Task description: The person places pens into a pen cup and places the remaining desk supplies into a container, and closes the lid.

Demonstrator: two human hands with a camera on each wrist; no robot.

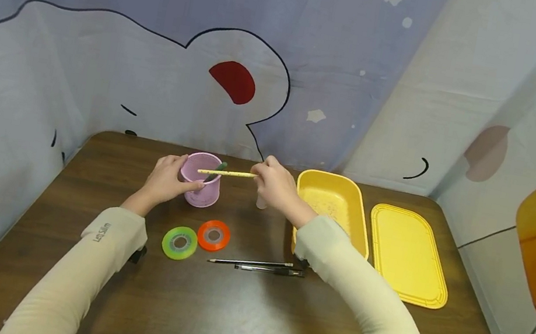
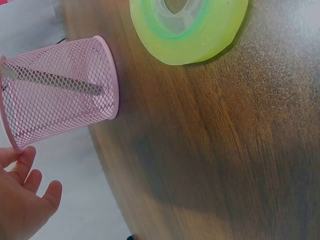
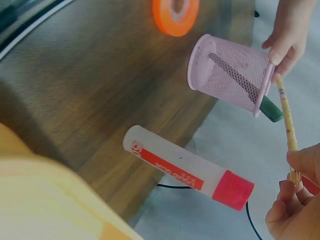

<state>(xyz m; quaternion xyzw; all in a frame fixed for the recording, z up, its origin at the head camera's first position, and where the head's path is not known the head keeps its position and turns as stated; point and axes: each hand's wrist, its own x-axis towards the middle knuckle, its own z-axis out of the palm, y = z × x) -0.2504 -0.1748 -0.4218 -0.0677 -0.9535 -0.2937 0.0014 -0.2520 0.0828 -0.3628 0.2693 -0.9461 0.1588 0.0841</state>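
My left hand [image 1: 164,178] grips the rim of a pink mesh pen cup [image 1: 201,197], which stands upright on the table. A green-ended marker [image 3: 271,109] leans inside the cup, its end rising past the rim. Between thumb and fingertips my right hand [image 1: 278,185] pinches a slim yellow patterned pencil [image 1: 232,173] near one end. The pencil lies almost level, and its far end overlaps the cup's mouth in the head view. Just below the right hand, a white glue stick [image 3: 167,162] with a red cap stands upright.
Green tape [image 1: 168,241] and orange tape [image 1: 226,237] lie in front of the cup. A dark pencil [image 1: 246,262] and a black-and-clear pen [image 1: 261,269] lie nearby. A yellow bin [image 1: 362,230] stands under the right forearm, its yellow lid [image 1: 407,255] farther right. A curtain hangs behind the table.
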